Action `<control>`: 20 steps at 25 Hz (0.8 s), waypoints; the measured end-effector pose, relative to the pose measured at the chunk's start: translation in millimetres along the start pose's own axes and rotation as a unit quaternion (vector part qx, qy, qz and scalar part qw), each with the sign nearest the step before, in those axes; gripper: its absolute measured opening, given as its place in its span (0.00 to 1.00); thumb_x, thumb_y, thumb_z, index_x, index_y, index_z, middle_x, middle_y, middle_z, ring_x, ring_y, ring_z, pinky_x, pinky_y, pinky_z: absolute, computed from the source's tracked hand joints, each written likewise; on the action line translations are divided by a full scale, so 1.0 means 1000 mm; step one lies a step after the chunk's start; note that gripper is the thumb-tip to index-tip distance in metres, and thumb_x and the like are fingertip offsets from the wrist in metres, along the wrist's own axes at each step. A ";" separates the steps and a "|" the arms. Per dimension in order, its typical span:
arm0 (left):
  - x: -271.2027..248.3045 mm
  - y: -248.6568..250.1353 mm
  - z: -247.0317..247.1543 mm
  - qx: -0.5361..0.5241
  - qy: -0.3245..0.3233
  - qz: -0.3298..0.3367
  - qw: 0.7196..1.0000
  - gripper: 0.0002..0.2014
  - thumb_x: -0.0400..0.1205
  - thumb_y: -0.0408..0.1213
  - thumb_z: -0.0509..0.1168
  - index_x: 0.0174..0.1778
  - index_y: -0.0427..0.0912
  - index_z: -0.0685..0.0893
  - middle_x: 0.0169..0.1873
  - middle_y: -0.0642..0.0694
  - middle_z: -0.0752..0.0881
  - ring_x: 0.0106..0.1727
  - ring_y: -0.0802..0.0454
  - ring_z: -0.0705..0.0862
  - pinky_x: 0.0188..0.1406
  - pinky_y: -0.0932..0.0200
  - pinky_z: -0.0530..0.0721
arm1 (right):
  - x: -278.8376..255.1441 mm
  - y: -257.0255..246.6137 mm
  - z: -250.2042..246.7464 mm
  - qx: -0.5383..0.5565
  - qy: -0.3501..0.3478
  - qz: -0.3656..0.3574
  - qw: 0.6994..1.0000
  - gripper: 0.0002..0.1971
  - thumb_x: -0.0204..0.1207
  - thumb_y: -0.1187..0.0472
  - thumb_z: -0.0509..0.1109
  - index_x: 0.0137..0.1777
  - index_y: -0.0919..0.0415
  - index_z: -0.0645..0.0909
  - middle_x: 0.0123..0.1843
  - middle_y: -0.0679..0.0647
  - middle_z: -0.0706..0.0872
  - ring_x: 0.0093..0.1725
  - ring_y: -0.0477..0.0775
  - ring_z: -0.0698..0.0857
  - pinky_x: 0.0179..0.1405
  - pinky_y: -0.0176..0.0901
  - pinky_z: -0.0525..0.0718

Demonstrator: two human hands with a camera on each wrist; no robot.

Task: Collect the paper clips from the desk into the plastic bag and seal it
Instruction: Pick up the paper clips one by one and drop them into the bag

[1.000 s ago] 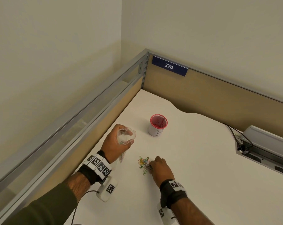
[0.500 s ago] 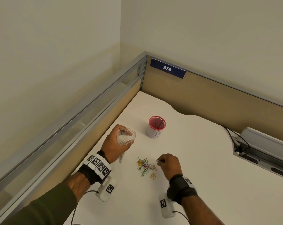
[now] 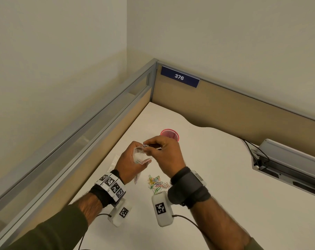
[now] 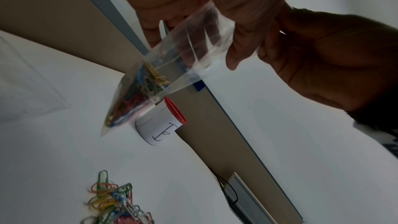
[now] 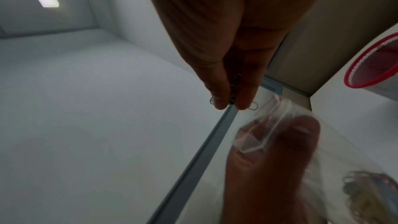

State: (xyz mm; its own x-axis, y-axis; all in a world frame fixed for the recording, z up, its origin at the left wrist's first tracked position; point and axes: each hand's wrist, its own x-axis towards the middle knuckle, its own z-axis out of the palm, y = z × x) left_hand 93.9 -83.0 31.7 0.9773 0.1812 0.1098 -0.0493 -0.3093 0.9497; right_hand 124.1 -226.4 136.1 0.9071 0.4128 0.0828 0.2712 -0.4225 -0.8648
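Observation:
My left hand [image 3: 133,163] holds a clear plastic bag [image 3: 140,157] above the desk, mouth open and facing up. In the left wrist view the bag [image 4: 172,67] hangs with several coloured paper clips [image 4: 137,94] in its lower corner. My right hand [image 3: 164,154] is right over the bag's mouth and pinches silver paper clips [image 5: 233,94] between thumb and fingers. A heap of coloured paper clips [image 3: 157,183] lies on the white desk [image 3: 216,177] below my wrists, and the same clip heap [image 4: 114,200] shows in the left wrist view.
A white cup with a red rim [image 3: 170,135] stands just behind my hands. A flat clear plastic sheet [image 3: 115,161] lies on the desk left of the bag. A grey cable box [image 3: 288,165] with black cords sits at the right. Partition walls close the left and back.
My right hand lifted from the desk beside the clip heap and moved up and left to the bag's mouth, carrying clips. The left hand kept the bag raised.

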 end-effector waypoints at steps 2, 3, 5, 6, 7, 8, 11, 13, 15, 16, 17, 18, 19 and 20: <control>0.000 -0.001 -0.001 -0.015 -0.009 -0.001 1.000 0.21 0.74 0.38 0.79 0.58 0.49 0.77 0.48 0.54 0.87 0.50 0.61 0.88 0.49 0.62 0.86 | 0.002 0.001 0.009 -0.035 -0.029 -0.002 0.999 0.07 0.75 0.62 0.74 0.52 0.58 0.89 0.48 0.51 0.89 0.46 0.47 0.87 0.50 0.36 0.87; 0.000 -0.001 -0.001 -0.024 -0.011 0.001 1.000 0.21 0.73 0.40 0.79 0.57 0.50 0.77 0.48 0.54 0.87 0.50 0.62 0.88 0.49 0.62 0.86 | 0.002 0.001 0.011 -0.052 -0.032 -0.004 0.998 0.07 0.75 0.62 0.74 0.52 0.58 0.89 0.48 0.51 0.89 0.47 0.47 0.87 0.51 0.40 0.88; -0.001 -0.002 -0.001 -0.021 -0.007 0.006 1.000 0.21 0.74 0.40 0.79 0.57 0.51 0.77 0.49 0.55 0.87 0.52 0.63 0.87 0.53 0.59 0.87 | 0.001 0.001 0.010 -0.075 -0.009 -0.020 0.997 0.06 0.76 0.62 0.72 0.50 0.56 0.88 0.47 0.50 0.89 0.45 0.47 0.87 0.50 0.42 0.88; -0.001 -0.002 -0.002 -0.018 -0.002 0.008 1.000 0.21 0.74 0.38 0.79 0.58 0.51 0.77 0.50 0.56 0.87 0.54 0.63 0.87 0.56 0.59 0.87 | 0.001 0.002 0.006 -0.075 0.009 -0.029 0.997 0.05 0.77 0.63 0.71 0.50 0.56 0.88 0.46 0.50 0.88 0.44 0.47 0.87 0.49 0.40 0.88; -0.002 -0.003 -0.003 -0.017 0.002 0.008 1.000 0.21 0.74 0.36 0.80 0.58 0.50 0.78 0.51 0.55 0.88 0.55 0.62 0.87 0.58 0.58 0.86 | 0.002 0.005 0.001 -0.071 0.028 -0.031 0.997 0.06 0.77 0.64 0.71 0.50 0.56 0.87 0.46 0.49 0.88 0.44 0.47 0.87 0.48 0.38 0.88; -0.003 -0.003 -0.004 -0.021 0.005 0.007 1.000 0.21 0.74 0.36 0.80 0.58 0.49 0.78 0.52 0.53 0.88 0.57 0.59 0.87 0.61 0.56 0.86 | 0.003 0.012 -0.006 -0.068 0.044 -0.026 0.996 0.06 0.78 0.65 0.70 0.50 0.57 0.87 0.46 0.48 0.87 0.44 0.47 0.87 0.48 0.37 0.87; -0.006 -0.005 -0.011 -0.031 0.011 0.006 0.999 0.22 0.72 0.42 0.78 0.57 0.48 0.79 0.54 0.51 0.89 0.60 0.53 0.88 0.66 0.51 0.85 | 0.005 0.056 -0.018 -0.138 0.045 0.017 0.989 0.06 0.77 0.64 0.70 0.51 0.58 0.87 0.48 0.50 0.88 0.45 0.48 0.85 0.52 0.43 0.86; -0.008 -0.007 -0.016 -0.037 0.013 0.002 0.999 0.23 0.70 0.48 0.77 0.58 0.48 0.79 0.54 0.51 0.89 0.61 0.52 0.88 0.68 0.48 0.85 | -0.001 0.096 -0.014 -0.242 -0.033 0.079 0.967 0.09 0.77 0.60 0.70 0.56 0.56 0.86 0.55 0.52 0.87 0.51 0.49 0.83 0.59 0.47 0.83; -0.009 -0.009 -0.022 -0.041 0.024 0.000 0.999 0.23 0.70 0.49 0.77 0.58 0.48 0.80 0.54 0.52 0.89 0.61 0.51 0.88 0.69 0.45 0.85 | -0.010 0.128 0.001 -0.293 -0.137 0.110 0.940 0.16 0.76 0.55 0.71 0.64 0.52 0.82 0.64 0.51 0.82 0.62 0.52 0.80 0.66 0.46 0.77; -0.010 -0.010 -0.024 -0.040 0.028 -0.001 0.999 0.23 0.70 0.48 0.77 0.58 0.48 0.80 0.54 0.52 0.89 0.61 0.51 0.88 0.69 0.44 0.84 | -0.014 0.138 0.011 -0.301 -0.182 0.110 0.930 0.21 0.75 0.54 0.72 0.68 0.51 0.79 0.68 0.51 0.79 0.67 0.54 0.77 0.69 0.45 0.75; -0.010 -0.010 -0.024 -0.040 0.030 -0.001 0.999 0.22 0.70 0.46 0.77 0.58 0.48 0.80 0.54 0.52 0.89 0.61 0.52 0.88 0.69 0.45 0.84 | -0.016 0.145 0.021 -0.307 -0.217 0.102 0.921 0.25 0.74 0.54 0.74 0.72 0.50 0.76 0.72 0.52 0.76 0.71 0.55 0.74 0.72 0.46 0.72; -0.010 -0.011 -0.025 -0.039 0.031 -0.002 0.999 0.22 0.70 0.44 0.77 0.58 0.48 0.80 0.54 0.52 0.89 0.61 0.52 0.88 0.70 0.45 0.84 | -0.018 0.150 0.031 -0.310 -0.246 0.092 0.914 0.29 0.73 0.55 0.75 0.74 0.49 0.73 0.75 0.52 0.72 0.74 0.56 0.70 0.74 0.48 0.70; -0.011 -0.012 -0.025 -0.039 0.031 -0.003 0.999 0.22 0.71 0.44 0.78 0.58 0.47 0.79 0.54 0.52 0.89 0.61 0.52 0.88 0.70 0.46 0.84 | -0.019 0.154 0.040 -0.315 -0.267 0.085 0.907 0.31 0.72 0.56 0.75 0.75 0.49 0.72 0.78 0.52 0.69 0.76 0.57 0.67 0.75 0.50 0.69; -0.012 -0.012 -0.026 -0.041 0.032 -0.003 0.999 0.23 0.70 0.45 0.78 0.58 0.47 0.79 0.54 0.51 0.89 0.61 0.52 0.88 0.70 0.46 0.84 | -0.020 0.157 0.047 -0.325 -0.280 0.075 0.900 0.31 0.71 0.58 0.75 0.74 0.49 0.72 0.78 0.52 0.68 0.76 0.58 0.66 0.75 0.52 0.70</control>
State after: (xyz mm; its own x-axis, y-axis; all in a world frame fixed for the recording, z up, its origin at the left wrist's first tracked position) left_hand 77.9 -57.6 26.8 0.9627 0.2424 0.1205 -0.0631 -0.2319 0.9707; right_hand 133.4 -263.3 -24.9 0.6940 0.5771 -0.4305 0.4557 -0.8150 -0.3579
